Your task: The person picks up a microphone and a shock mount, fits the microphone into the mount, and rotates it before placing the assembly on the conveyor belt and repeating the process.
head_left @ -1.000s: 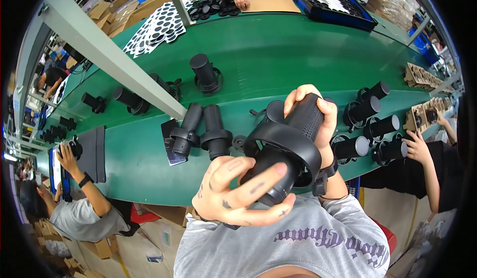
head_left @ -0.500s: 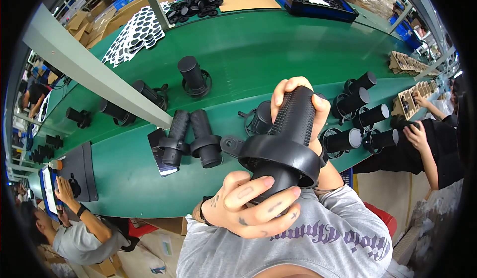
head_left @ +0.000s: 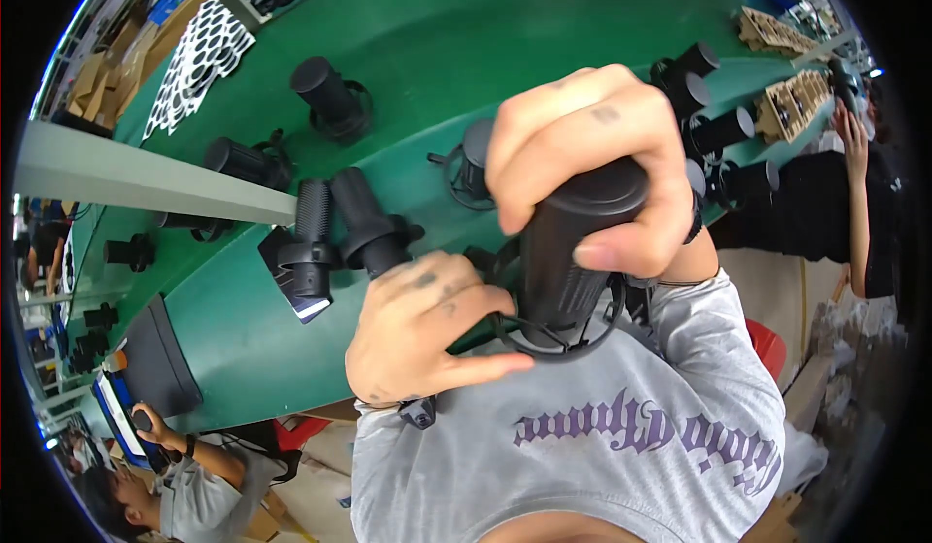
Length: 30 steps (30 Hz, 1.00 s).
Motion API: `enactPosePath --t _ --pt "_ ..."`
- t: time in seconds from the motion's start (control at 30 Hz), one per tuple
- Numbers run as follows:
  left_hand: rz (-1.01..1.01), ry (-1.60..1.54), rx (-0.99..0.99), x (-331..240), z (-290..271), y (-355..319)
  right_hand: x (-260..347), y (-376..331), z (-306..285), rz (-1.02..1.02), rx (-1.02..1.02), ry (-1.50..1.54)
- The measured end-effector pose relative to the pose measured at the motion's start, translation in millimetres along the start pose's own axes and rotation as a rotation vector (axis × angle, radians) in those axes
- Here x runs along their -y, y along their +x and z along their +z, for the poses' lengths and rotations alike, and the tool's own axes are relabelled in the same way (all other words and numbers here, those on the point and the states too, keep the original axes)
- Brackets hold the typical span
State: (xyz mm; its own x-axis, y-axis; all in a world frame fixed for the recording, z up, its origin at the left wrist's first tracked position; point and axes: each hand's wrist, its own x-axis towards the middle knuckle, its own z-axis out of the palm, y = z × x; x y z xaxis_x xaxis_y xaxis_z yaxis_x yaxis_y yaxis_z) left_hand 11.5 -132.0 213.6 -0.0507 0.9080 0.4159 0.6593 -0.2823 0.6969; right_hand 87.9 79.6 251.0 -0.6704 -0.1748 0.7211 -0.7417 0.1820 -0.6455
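My right hand [head_left: 602,135] grips the top of a black microphone [head_left: 573,242], fingers curled around its smooth flat end. The microphone stands roughly upright in front of my chest, its fine grille toward the bottom. Around its lower part runs a thin black shock mount ring [head_left: 582,351]. My left hand [head_left: 417,325] closes on the left side of that ring, thumb below and fingers above. Just past my left hand, two microphones with collars, a ribbed one [head_left: 313,223] and a smoother one [head_left: 361,213], lie side by side on the green table.
Several mounted microphones [head_left: 330,97] stand or lie across the green table [head_left: 233,349]. A grey post [head_left: 165,174] rises at left. At right are cardboard trays [head_left: 791,106] and a co-worker's arm [head_left: 856,194]. Another co-worker [head_left: 209,475] sits at lower left, near a black mat [head_left: 160,359].
The microphone has been turned so its smooth end points up. My right hand has shifted onto that end, and my left hand has moved from the lower end to the ring. The view has tilted.
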Motion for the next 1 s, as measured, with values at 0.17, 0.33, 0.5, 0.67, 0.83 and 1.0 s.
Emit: enactPosePath --t 0.17,0.33,0.5,0.67,0.83,1.0 --pt "-0.199 -0.244 0.397 -15.3 14.5 -4.4 2.1 -29.2 17.1 0.277 0.05 0.154" --pt "-0.487 -0.635 0.557 -17.1 9.4 0.9 2.9 -34.9 20.5 0.502 0.073 0.244" --pt "-0.619 -0.878 0.667 -24.6 9.5 -0.4 7.2 -40.9 21.2 0.546 0.069 0.337" --pt "-0.717 -1.018 0.793 -27.9 12.5 -2.4 9.7 -45.1 22.6 0.556 0.062 0.349" --pt "-0.94 -1.401 0.633 -5.1 19.2 -2.6 -0.9 -56.1 20.7 0.404 -0.038 0.403" --pt "-0.578 -0.929 0.552 -12.2 36.2 -13.9 -2.3 -71.6 20.3 0.322 -0.127 0.434"
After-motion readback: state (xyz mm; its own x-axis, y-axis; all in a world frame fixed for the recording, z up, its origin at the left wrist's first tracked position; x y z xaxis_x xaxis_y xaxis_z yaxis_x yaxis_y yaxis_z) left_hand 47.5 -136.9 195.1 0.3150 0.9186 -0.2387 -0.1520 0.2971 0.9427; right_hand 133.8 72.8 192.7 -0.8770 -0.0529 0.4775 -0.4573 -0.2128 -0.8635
